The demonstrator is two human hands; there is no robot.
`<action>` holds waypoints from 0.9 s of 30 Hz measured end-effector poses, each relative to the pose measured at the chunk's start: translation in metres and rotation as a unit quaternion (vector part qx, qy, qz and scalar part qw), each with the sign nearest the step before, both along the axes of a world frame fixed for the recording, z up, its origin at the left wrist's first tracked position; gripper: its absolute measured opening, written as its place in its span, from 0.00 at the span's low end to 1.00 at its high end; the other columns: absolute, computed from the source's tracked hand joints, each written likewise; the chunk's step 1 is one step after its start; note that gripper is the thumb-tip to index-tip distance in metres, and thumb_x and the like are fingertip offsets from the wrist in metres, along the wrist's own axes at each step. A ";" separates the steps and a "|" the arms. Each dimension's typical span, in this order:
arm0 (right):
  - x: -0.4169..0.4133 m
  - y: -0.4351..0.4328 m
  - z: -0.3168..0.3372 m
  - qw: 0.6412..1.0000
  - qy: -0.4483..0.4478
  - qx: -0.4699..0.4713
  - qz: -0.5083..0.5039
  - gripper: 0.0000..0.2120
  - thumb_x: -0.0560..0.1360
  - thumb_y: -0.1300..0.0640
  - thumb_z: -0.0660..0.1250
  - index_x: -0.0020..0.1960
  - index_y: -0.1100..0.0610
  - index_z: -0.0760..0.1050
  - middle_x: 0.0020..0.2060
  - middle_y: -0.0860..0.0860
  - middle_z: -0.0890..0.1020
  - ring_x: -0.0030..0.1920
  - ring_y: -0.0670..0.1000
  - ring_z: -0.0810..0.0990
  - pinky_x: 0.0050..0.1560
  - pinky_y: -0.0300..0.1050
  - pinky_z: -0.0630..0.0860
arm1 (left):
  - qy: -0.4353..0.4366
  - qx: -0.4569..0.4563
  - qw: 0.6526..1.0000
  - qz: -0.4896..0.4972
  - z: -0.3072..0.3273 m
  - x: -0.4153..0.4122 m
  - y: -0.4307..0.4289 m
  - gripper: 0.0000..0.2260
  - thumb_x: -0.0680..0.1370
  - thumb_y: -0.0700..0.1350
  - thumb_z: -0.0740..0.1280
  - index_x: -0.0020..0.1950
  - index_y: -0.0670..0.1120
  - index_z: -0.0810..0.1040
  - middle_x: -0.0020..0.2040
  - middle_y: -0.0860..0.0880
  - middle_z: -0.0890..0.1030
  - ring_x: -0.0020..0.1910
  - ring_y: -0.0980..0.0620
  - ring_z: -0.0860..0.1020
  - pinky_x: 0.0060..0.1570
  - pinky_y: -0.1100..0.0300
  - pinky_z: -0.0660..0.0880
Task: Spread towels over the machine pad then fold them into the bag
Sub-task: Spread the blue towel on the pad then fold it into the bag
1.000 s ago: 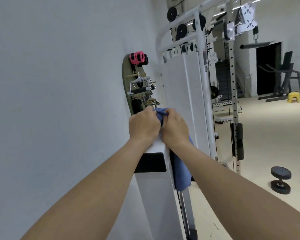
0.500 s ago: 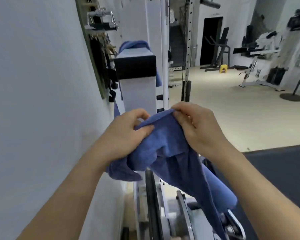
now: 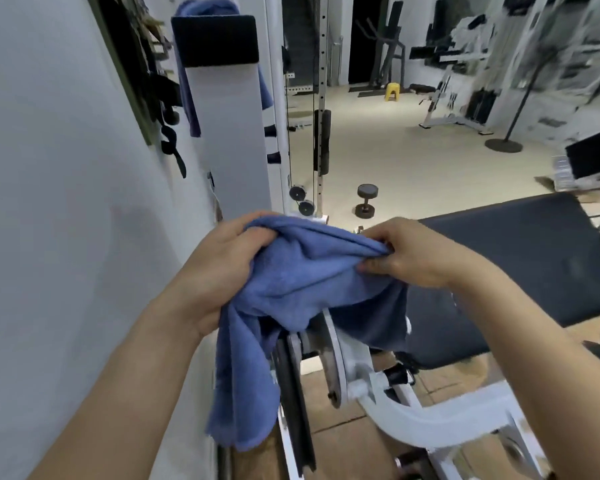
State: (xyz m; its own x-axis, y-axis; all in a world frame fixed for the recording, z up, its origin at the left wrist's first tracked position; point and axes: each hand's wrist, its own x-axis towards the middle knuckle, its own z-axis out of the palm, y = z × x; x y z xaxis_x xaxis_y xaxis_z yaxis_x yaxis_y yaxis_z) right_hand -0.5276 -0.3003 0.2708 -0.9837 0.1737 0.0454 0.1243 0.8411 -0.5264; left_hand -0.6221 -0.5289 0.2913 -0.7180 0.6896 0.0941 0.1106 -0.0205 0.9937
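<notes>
**Gym, head-camera view:** A person's left hand (image 3: pixel 222 268) and right hand (image 3: pixel 417 255) hold 1 blue towel (image 3: pixel 302 282) up in front of a weight machine. The left hand's fingers curl around the bunched left end of the cloth. The right hand pinches the opposite end between thumb and fingers.

The towel sags in loose folds between the 2 hands. Its longest tail hangs below the left hand, in front of the metal discs (image 3: pixel 331 358) of the white machine frame (image 3: pixel 413 422). A shorter flap drops below the right hand and hides the near corner of the black machine pad (image 3: pixel 534 268), which lies just behind and to the right of that hand. Whether the flap touches the pad cannot be told.

A 2nd blue towel (image 3: pixel 187 98) is draped over the top of a white upright post (image 3: pixel 229 143) beyond the hands. It sits behind the post's black cushion (image 3: pixel 215 39), with cloth hanging down both sides.

A grey wall (image 3: pixel 66 220) runs along the left, with dark straps (image 3: pixel 170 140) hung on it. Farther back on the pale floor (image 3: pixel 430 174), 1 dumbbell (image 3: pixel 365 201) stands on its end, well apart from a yellow stool (image 3: pixel 392 91). The equipment at far right is blurred.
</notes>
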 end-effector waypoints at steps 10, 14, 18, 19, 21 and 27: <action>0.086 0.031 -0.038 0.729 0.124 -0.616 -0.273 0.08 0.76 0.58 0.65 0.39 0.56 0.78 0.32 0.52 0.80 0.32 0.52 0.78 0.30 0.42 0.74 | -0.161 0.050 0.986 0.016 -0.023 0.090 0.042 0.18 0.80 0.47 0.62 0.33 0.48 0.85 0.36 0.47 0.83 0.38 0.53 0.82 0.38 0.61 0.78; 0.145 0.064 -0.044 0.727 0.063 -0.643 -0.233 0.12 0.76 0.49 0.68 0.38 0.55 0.79 0.31 0.52 0.80 0.33 0.51 0.79 0.39 0.44 0.75 | -0.095 -0.033 0.992 0.082 -0.061 0.125 0.079 0.11 0.80 0.38 0.61 0.46 0.47 0.83 0.43 0.44 0.84 0.44 0.49 0.81 0.47 0.54 0.76; 0.211 0.106 -0.047 0.788 0.010 -0.608 -0.097 0.15 0.71 0.45 0.70 0.36 0.56 0.80 0.31 0.52 0.80 0.33 0.49 0.79 0.39 0.43 0.76 | -0.059 -0.099 0.981 0.156 -0.096 0.171 0.116 0.08 0.80 0.41 0.62 0.47 0.49 0.80 0.42 0.50 0.83 0.42 0.54 0.80 0.43 0.59 0.73; 0.229 0.118 -0.049 0.815 0.009 -0.576 -0.063 0.13 0.70 0.47 0.72 0.37 0.57 0.82 0.33 0.52 0.81 0.35 0.49 0.80 0.40 0.42 0.76 | -0.039 -0.128 0.979 0.155 -0.100 0.184 0.123 0.09 0.81 0.42 0.61 0.46 0.48 0.80 0.41 0.51 0.83 0.40 0.56 0.79 0.42 0.60 0.73; 0.263 0.139 -0.048 0.864 -0.021 -0.502 -0.006 0.09 0.70 0.53 0.73 0.45 0.60 0.83 0.40 0.56 0.83 0.40 0.51 0.81 0.42 0.41 0.78 | 0.032 -0.194 0.964 0.178 -0.110 0.204 0.133 0.14 0.82 0.46 0.59 0.43 0.43 0.79 0.40 0.49 0.81 0.40 0.53 0.77 0.43 0.56 0.72; 0.327 0.184 -0.041 0.971 -0.201 -0.125 0.026 0.04 0.72 0.55 0.75 0.47 0.52 0.84 0.42 0.49 0.87 0.44 0.52 0.85 0.50 0.52 0.81 | 0.184 -0.202 0.907 0.320 -0.125 0.230 0.123 0.10 0.82 0.42 0.58 0.45 0.45 0.78 0.39 0.49 0.78 0.45 0.47 0.73 0.45 0.53 0.67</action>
